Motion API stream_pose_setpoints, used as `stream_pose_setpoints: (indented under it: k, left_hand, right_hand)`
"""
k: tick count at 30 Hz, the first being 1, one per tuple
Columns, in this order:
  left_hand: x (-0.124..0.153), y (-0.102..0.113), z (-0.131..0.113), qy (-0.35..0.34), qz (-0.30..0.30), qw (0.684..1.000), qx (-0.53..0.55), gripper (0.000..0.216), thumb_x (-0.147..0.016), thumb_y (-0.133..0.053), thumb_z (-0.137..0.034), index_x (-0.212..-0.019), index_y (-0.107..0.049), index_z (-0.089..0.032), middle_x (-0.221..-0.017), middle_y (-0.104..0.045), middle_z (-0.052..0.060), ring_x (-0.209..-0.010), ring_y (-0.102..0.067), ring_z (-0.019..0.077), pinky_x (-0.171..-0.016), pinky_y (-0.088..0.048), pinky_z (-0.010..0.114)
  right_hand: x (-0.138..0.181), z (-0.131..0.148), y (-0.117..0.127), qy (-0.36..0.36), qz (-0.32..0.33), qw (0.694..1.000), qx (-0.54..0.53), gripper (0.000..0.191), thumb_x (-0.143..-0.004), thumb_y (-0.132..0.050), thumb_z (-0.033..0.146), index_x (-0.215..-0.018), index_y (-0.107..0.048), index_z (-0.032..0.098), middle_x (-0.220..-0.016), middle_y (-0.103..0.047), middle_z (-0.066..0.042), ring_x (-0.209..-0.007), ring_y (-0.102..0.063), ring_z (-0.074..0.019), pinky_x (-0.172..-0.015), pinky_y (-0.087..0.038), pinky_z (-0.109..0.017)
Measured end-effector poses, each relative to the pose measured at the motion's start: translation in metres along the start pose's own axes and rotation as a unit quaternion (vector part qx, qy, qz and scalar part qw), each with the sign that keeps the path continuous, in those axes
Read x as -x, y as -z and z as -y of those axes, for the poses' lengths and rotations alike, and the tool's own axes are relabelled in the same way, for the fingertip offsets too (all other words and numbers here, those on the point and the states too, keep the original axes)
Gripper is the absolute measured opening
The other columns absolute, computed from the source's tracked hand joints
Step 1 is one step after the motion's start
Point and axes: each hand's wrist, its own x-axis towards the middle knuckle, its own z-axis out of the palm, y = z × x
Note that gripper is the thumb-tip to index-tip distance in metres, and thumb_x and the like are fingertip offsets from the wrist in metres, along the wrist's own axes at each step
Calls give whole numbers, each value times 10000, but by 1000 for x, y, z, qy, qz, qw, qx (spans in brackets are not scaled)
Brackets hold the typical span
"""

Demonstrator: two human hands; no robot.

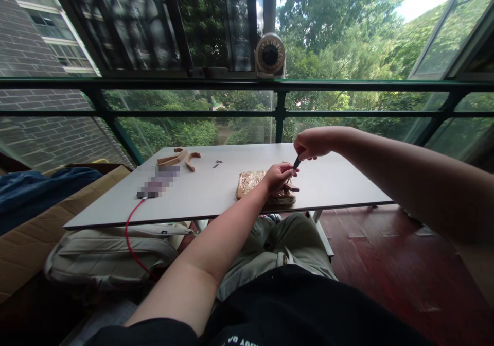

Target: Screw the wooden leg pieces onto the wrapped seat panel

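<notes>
My right hand (pixel 314 142) is closed round a small dark tool (pixel 296 162), a screwdriver by its look, which points down towards the wooden piece below. My left hand (pixel 278 175) is closed on that brown wooden piece (pixel 290 187) and presses it onto a flat speckled board (pixel 249 181) near the front edge of the white table (pixel 200 196). Both hands meet over this spot, almost touching. What the tool's tip touches is hidden by my left fingers.
Several curved wooden parts (pixel 178 158) and small screws (pixel 216 164) lie at the table's back. A blurred-out object with a red cable (pixel 130 227) lies at the left. A grey bag (pixel 111 256) and a cardboard box (pixel 23 243) sit under and beside the table. A railing (pixel 247 84) runs behind.
</notes>
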Motion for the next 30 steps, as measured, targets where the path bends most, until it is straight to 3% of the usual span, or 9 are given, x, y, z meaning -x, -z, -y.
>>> stream_pose_setpoints:
  k: [8, 16, 22, 26, 30]
  left_hand:
    - [3, 0, -3, -4, 0, 1000, 1, 293, -820, -628, -384, -843, -687, -98, -784, -661, 81, -695, -575, 143, -601, -505, 249]
    - [1, 2, -1, -13, 13, 999, -33, 347, -730, -761, -430, -846, -683, -112, -750, -617, 21, -649, -524, 106, -603, -453, 242]
    - [1, 2, 3, 0, 3, 999, -33, 431, -722, -779, -433, -989, -625, -132, -789, -640, 21, -638, -558, 110, -563, -454, 236]
    - [0, 2, 3, 7, -5, 1000, -28, 398, -742, -763, -434, -957, -597, -143, -749, -624, 4, -598, -541, 99, -528, -446, 228]
    - [0, 2, 3, 7, -9, 1000, -25, 371, -745, -768, -409, -941, -607, -138, -758, -631, 12, -629, -551, 98, -550, -462, 223]
  right_hand:
    - [4, 7, 1, -23, 27, 998, -50, 409, -872, -651, 444, -566, -654, 172, -575, -674, -74, -598, -600, -192, -786, -403, -393]
    - [3, 9, 2, -61, 65, 996, -7, 487, -933, -536, 460, -554, -626, 169, -574, -677, -97, -564, -602, -205, -783, -432, -411]
    - [1, 11, 0, -79, 61, 994, -44, 520, -934, -506, 514, -564, -630, 171, -577, -663, -110, -548, -601, -201, -762, -434, -393]
    - [-3, 6, -3, -62, 59, 996, -32, 529, -972, -417, 503, -674, -674, 148, -617, -683, -118, -552, -609, -201, -746, -445, -392]
    - [-5, -3, -5, -13, 28, 999, -39, 368, -875, -636, 413, -1124, -656, 144, -890, -744, -96, -652, -658, -183, -675, -449, -328]
